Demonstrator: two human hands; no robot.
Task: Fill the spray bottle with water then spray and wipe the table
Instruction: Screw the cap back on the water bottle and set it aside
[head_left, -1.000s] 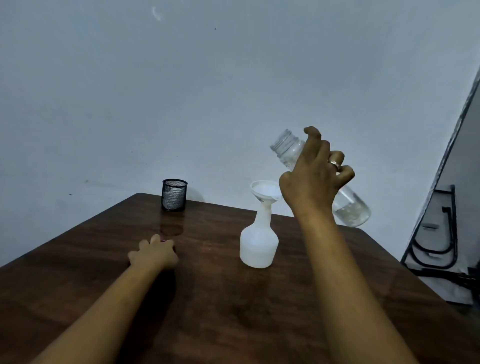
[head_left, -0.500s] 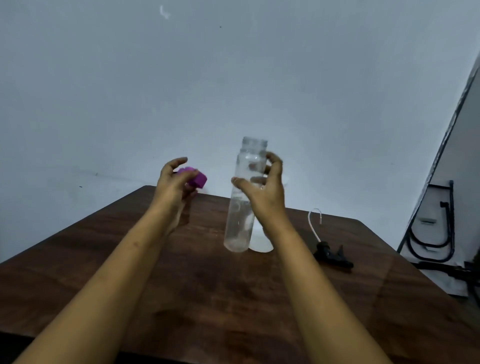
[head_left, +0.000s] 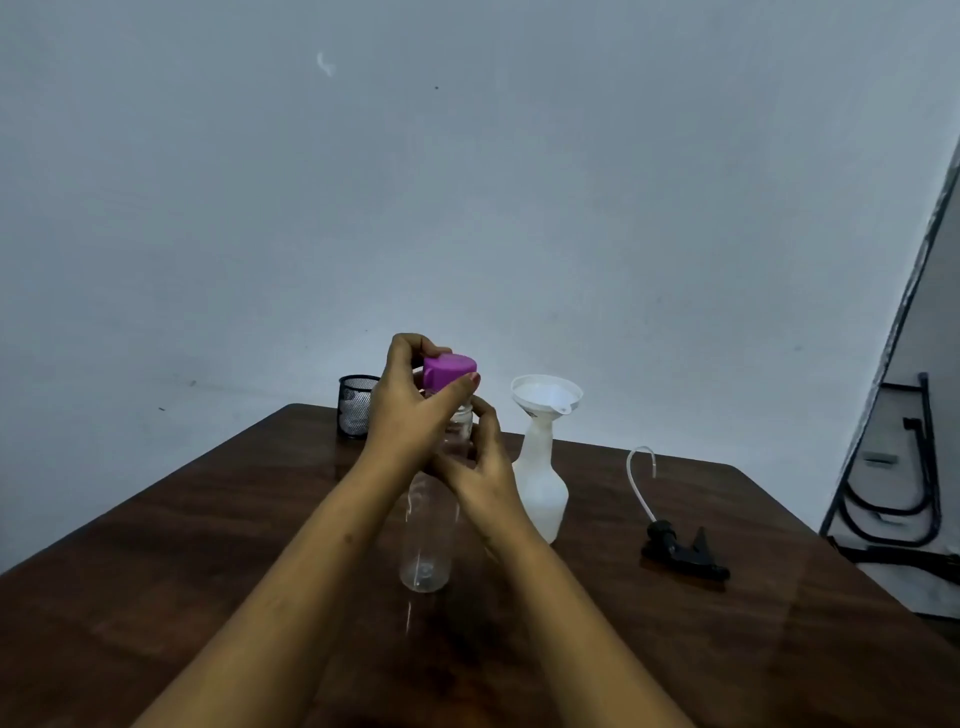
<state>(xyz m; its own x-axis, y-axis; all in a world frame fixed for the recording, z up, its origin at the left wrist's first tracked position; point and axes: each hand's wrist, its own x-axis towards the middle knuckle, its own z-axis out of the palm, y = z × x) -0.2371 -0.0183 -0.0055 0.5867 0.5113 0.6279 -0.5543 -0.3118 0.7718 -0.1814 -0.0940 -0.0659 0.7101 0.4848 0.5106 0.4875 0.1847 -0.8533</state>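
Note:
A clear plastic water bottle (head_left: 427, 540) stands upright on the dark wooden table (head_left: 675, 649), and looks almost empty. My right hand (head_left: 480, 467) grips its upper part. My left hand (head_left: 410, 405) holds the purple cap (head_left: 449, 370) on top of the bottle's neck. Just to the right stands the white spray bottle (head_left: 541, 488) with a white funnel (head_left: 546, 395) set in its mouth. The black spray head (head_left: 683, 553) with its white dip tube (head_left: 640, 483) lies on the table further right.
A black mesh cup (head_left: 354, 405) stands at the table's far left corner. A grey wall rises behind the table. Black metal frames (head_left: 893, 488) lean at the far right, beyond the table's right edge.
My right hand stopped pouring and stood the clear bottle upright in front of me. My left hand picked the purple cap off the table and brought it onto the bottle's neck.

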